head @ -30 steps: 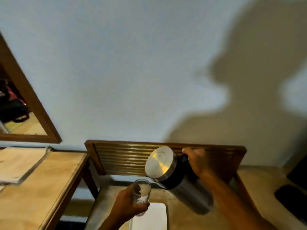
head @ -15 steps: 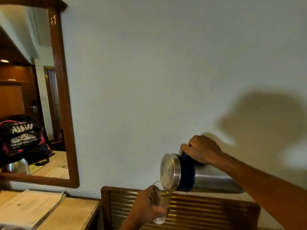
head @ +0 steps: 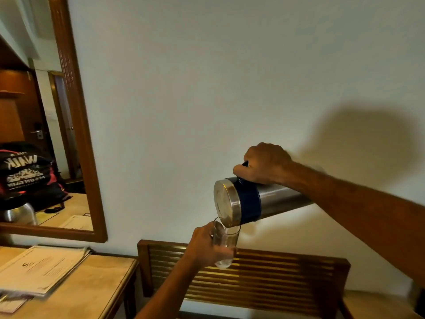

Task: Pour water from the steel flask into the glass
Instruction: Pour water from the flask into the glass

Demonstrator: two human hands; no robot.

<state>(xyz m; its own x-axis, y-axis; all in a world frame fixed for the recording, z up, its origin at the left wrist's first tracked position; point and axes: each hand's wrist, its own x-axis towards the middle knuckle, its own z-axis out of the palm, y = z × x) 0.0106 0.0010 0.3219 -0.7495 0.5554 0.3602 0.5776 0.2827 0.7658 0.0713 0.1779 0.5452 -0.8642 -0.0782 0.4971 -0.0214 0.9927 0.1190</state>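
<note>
The steel flask (head: 264,201) has a blue band and a round steel lid. It lies almost level in the air, lid end to the left and tipped slightly down. My right hand (head: 264,164) grips its handle from above. A clear glass (head: 226,241) is held upright right under the flask's spout, its rim touching the lid's lower edge. My left hand (head: 204,246) wraps around the glass from the left. A thin stream of water runs into the glass, with a little water at its bottom.
A slatted wooden rack (head: 253,275) stands against the white wall below the hands. A wooden desk (head: 92,286) with papers (head: 43,270) is at the lower left. Above it hangs a wood-framed mirror (head: 76,125) reflecting a bag.
The view has tilted up from the rack to the wall. Both hands have risen, the flask has tipped to nearly level over the glass, and water now falls into it.
</note>
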